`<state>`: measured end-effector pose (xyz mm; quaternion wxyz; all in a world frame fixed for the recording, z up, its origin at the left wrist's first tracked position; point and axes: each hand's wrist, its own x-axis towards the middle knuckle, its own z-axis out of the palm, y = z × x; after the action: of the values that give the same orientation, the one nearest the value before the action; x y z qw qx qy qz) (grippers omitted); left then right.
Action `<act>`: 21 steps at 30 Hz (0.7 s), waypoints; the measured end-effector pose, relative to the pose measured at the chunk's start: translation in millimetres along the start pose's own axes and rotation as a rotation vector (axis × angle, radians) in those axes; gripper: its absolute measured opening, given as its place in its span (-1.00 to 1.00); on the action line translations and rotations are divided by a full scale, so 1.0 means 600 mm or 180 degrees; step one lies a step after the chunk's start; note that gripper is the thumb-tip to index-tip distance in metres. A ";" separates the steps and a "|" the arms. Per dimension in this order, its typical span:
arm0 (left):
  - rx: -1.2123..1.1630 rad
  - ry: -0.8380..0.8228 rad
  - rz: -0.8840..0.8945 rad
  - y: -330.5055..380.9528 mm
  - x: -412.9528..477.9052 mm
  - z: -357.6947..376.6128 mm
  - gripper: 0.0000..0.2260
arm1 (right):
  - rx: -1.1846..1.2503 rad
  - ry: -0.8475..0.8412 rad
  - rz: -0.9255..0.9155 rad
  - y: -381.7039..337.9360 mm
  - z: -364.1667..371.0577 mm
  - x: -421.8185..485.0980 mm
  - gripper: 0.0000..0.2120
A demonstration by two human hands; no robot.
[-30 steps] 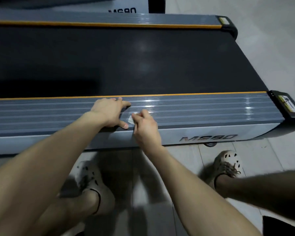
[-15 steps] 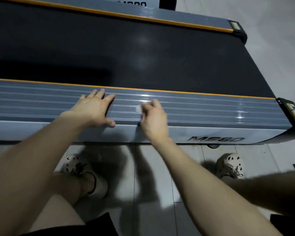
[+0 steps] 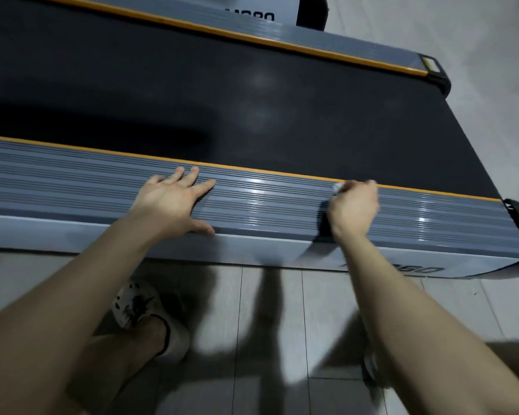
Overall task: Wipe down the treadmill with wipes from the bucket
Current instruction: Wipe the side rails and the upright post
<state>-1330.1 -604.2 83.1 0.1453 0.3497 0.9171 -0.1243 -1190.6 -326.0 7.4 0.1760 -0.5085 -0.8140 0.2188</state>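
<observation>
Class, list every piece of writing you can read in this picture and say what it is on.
"...80": near treadmill's side panel, blurred, its start hidden by the right forearm.
"...80": far white panel, letter tops cut off by the picture's edge.
End-cap stickers: too small to read.

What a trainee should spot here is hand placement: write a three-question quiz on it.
1. True or false: the left hand lies flat on the grey side rail.
2. Which hand pinches the wipe? A) left hand B) right hand
3. Fill in: the wipe is close to the rail's ___-coloured strip, beside the belt.

Key: 1 true; 2 B; 3 orange.
</observation>
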 end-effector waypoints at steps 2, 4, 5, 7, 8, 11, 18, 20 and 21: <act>-0.0037 0.0019 -0.0026 0.000 -0.001 -0.003 0.07 | 0.0257 -0.0282 -0.0861 -0.106 0.051 -0.056 -0.79; -0.0136 0.0064 -0.0049 -0.004 -0.001 -0.007 0.10 | 0.0410 -0.0876 -0.1892 -0.191 0.096 -0.115 -0.83; -0.0188 0.0101 -0.0059 -0.004 -0.002 -0.008 0.11 | 0.0444 -0.1110 -0.2253 -0.213 0.106 -0.132 -0.84; -0.0223 0.0173 -0.0084 -0.002 -0.003 -0.012 0.14 | 0.0595 -0.1249 -0.2498 -0.207 0.101 -0.119 -0.82; -0.0206 0.0207 -0.0095 -0.002 -0.004 -0.016 0.16 | 0.0639 -0.1208 -0.2505 -0.186 0.094 -0.100 -0.81; -0.0143 0.0311 -0.0082 0.000 -0.005 -0.024 0.20 | 0.0281 -0.0782 -0.1835 -0.067 0.059 -0.013 -0.74; -0.0154 0.0312 -0.0064 0.003 -0.004 -0.021 0.18 | -0.0040 0.0035 -0.0247 0.019 -0.002 -0.004 -0.75; -0.0194 0.0365 -0.0071 0.001 -0.007 -0.020 0.18 | 0.0235 -0.0221 -0.0917 -0.065 0.043 -0.072 -0.76; -0.0219 0.0396 -0.0069 -0.001 -0.008 -0.017 0.18 | 0.0338 -0.0520 -0.1451 -0.109 0.062 -0.117 -0.80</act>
<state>-1329.3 -604.1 94.6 0.0986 0.3417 0.9318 -0.0723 -1229.2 -421.2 6.5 0.1809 -0.2824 -0.9066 0.2563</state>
